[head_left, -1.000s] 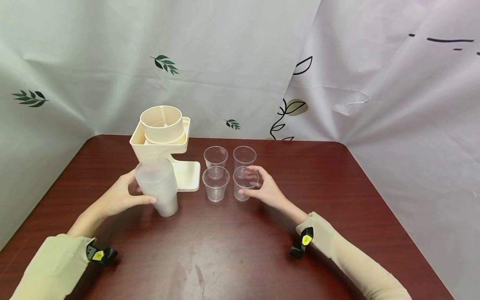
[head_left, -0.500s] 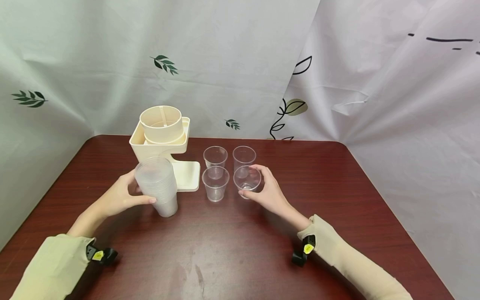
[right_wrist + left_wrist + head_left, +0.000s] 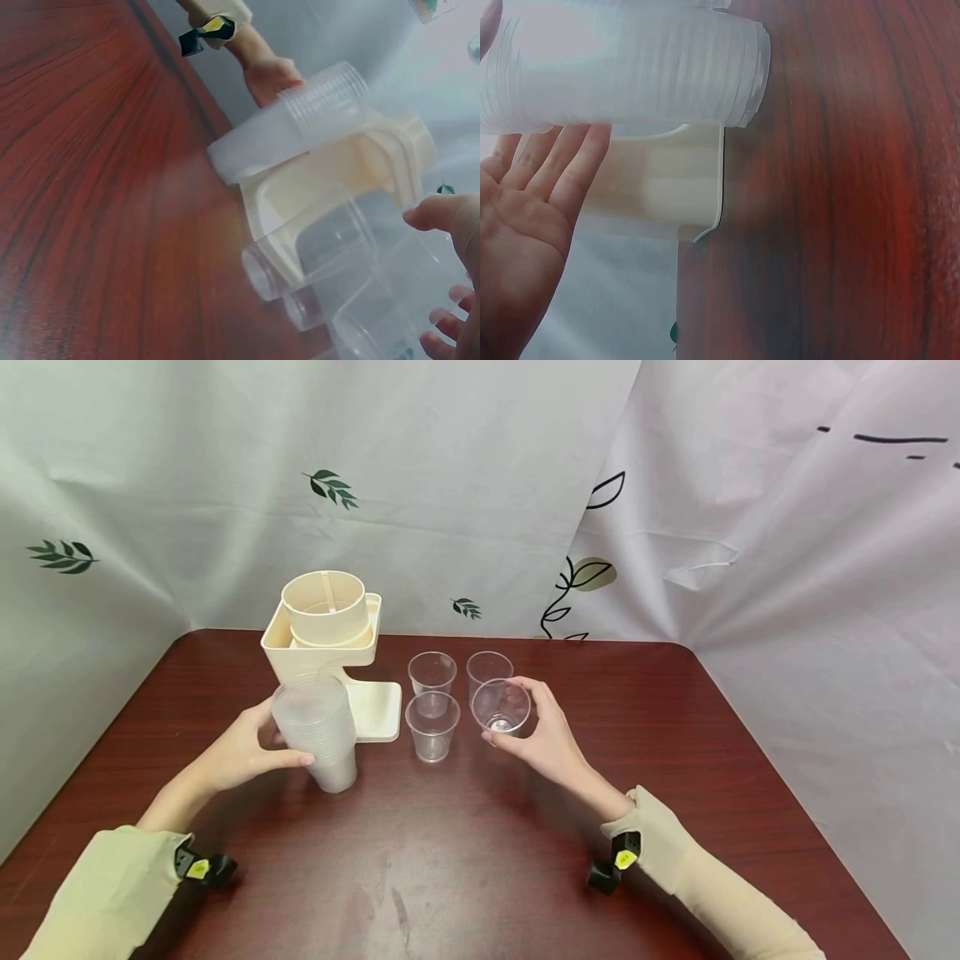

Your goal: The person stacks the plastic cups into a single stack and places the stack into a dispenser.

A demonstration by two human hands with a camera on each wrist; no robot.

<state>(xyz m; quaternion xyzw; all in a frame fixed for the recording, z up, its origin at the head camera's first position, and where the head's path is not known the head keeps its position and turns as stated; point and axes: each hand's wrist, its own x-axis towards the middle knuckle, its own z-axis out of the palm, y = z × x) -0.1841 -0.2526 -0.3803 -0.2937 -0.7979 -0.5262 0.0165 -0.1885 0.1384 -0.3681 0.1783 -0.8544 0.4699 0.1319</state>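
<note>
In the head view my left hand [image 3: 243, 750] grips a tall stack of nested clear plastic cups [image 3: 324, 735], thumb in front and fingers behind. The stack stands tilted slightly, its base near the table; the left wrist view shows the fingers [image 3: 574, 169] along the side of it. My right hand [image 3: 547, 735] holds a single clear plastic cup [image 3: 501, 693] between thumb and fingers near the rim. That cup is tipped so its bottom shows through the mouth. Beside it stand three more clear cups: front left [image 3: 432, 735], back left [image 3: 422, 672] and back right [image 3: 480, 667].
A cream plastic stand [image 3: 318, 656] with a round container [image 3: 327, 622] on top is behind the stack, its flat base [image 3: 378, 710] reaching right. The dark red wooden table [image 3: 450, 860] runs back to a pale patterned curtain [image 3: 450, 485].
My right hand has raised the front right cup off its place and tilted it, moving slightly back and right. The left hand and its stack have stayed put.
</note>
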